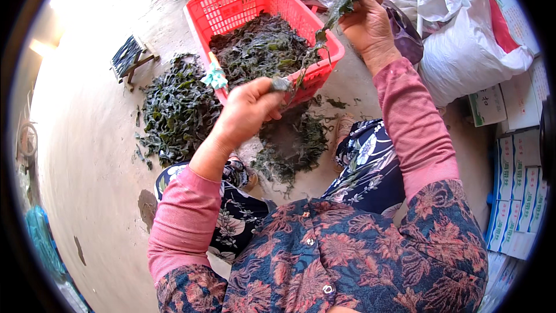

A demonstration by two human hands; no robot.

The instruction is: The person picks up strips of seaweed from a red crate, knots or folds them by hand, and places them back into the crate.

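Head view: looking down at seated-height work, two bare hands over a basket's near end.
Left hand: the left hand [246, 107] is curled closed, gripping the lower end of a dark green seaweed strip [341, 7]; slightly blurred.
Right hand: the right hand [368, 26] is raised higher, off the basket's right side, thumb and fingers pinching the strip's upper end.
Strip: runs slanting between the hands, passing over the basket's near right corner; whether it touches the rim, can't tell.
Basket: red plastic basket [237, 8], lattice walls, on the floor ahead; heap of dark seaweed [260, 46] inside.
Rim tie: pale green cloth [215, 76] at the near left corner.
Left pile: leafy dark green pile [176, 110] on the floor, just left of the basket.
Near pile: smaller seaweed pile [292, 142] on the floor, between the person's feet, near the basket.
Stool: small low stool [128, 58], dark top, beyond the left pile.
Right side: stuffed white sack [463, 52], dark purple bag [402, 33] beside it, stacked printed boxes [518, 185] nearer.
Clothing: pink sleeves [414, 122], dark floral trousers [370, 165].
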